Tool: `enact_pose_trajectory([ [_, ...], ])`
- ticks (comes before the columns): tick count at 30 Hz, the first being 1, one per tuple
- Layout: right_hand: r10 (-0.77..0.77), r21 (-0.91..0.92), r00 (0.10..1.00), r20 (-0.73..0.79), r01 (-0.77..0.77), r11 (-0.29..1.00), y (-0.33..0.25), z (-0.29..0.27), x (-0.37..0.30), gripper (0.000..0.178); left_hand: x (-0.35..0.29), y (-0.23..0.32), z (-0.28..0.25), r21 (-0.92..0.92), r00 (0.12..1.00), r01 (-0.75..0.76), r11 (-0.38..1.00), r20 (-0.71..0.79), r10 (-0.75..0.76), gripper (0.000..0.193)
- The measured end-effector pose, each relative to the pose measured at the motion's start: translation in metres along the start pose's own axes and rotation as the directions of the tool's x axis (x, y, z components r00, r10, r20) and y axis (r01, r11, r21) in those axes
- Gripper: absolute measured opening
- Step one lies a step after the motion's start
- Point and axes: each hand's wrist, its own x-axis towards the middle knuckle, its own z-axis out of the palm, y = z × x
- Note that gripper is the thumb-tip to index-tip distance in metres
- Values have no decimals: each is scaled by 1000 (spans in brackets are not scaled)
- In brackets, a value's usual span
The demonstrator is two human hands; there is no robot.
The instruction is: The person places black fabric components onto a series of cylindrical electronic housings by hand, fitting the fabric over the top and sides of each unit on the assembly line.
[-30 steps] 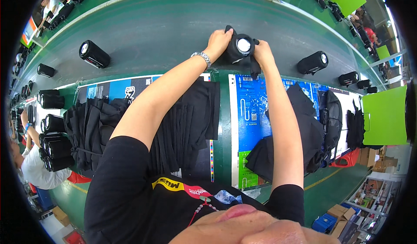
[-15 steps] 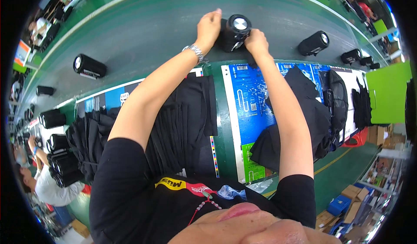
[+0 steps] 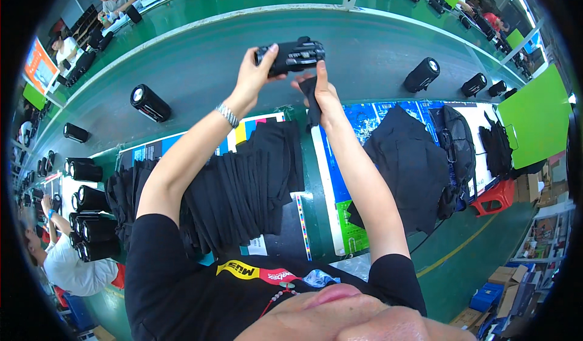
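Above the dark conveyor belt [image 3: 206,68], a black cylindrical speaker [image 3: 296,57] lies sideways in my grasp. My left hand [image 3: 252,77] is closed round its left end, thumb on top. A small black cloth [image 3: 311,97] hangs from my right hand [image 3: 326,95], which is closed on it. One right-hand finger touches the speaker's right end from below. On the near ledge, a row of folded black cloth pieces [image 3: 234,189] lies beside my left forearm. More black cloth [image 3: 405,165] is spread out to the right of my right forearm.
Other speakers stand on the belt, one at the left [image 3: 150,103] and one at the right [image 3: 422,75]. Several speakers [image 3: 97,238] are grouped at the near left, close to a co-worker in white [image 3: 79,268]. A green panel [image 3: 540,119] and a red stool [image 3: 495,198] are at the right.
The speaker has gone from upright to lying sideways, moving left with both my hands. The black cloth now shows plainly in my right hand. The view has shifted slightly.
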Motion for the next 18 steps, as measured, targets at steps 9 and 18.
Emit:
enact_pose_trajectory([
  [9, -581, -504, 782, 227, 605, 617, -10, 7, 6, 71, -25, 20, -46, 357, 981, -187, 915, 20, 192, 44],
  [18, -468, -612, 845, 257, 517, 599, -11, 10, -12, 78, 46, 24, -15, 559, 950, -169, 812, 313, -18, 36],
])
